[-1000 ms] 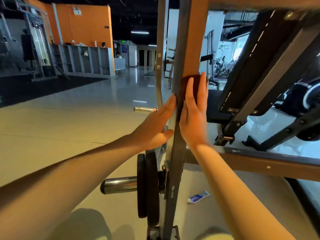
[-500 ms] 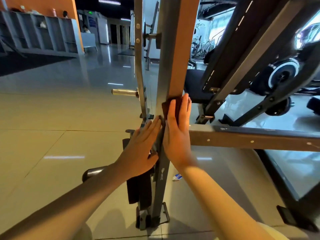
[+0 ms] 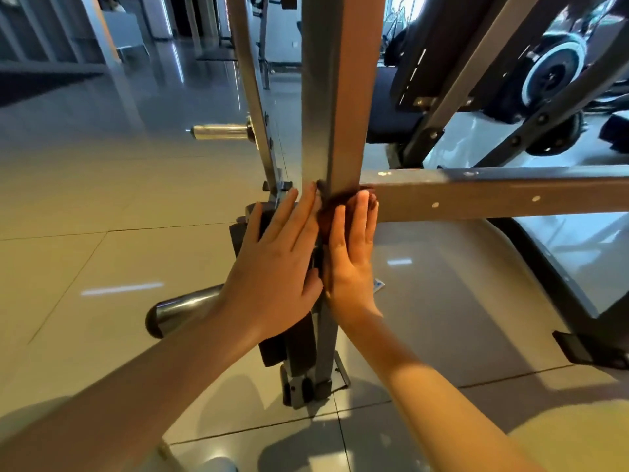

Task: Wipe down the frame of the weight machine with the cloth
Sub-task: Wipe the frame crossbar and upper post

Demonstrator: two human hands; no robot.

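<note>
A chrome peg [image 3: 221,131] juts out over the tiled floor [image 3: 102,199]. The person's left hand [image 3: 275,264] lies flat on the left face of the weight machine's grey upright post [image 3: 337,97], fingers straight and released, in front of black weight plates [image 3: 296,345]. A dark red cloth [image 3: 332,212] hugs the post where it meets the crossbar [image 3: 493,195], pressed there by the right hand [image 3: 350,257], its fingers also straight. Print on a blue-and-white packet [image 3: 378,286] on the floor is too small to read.
</note>
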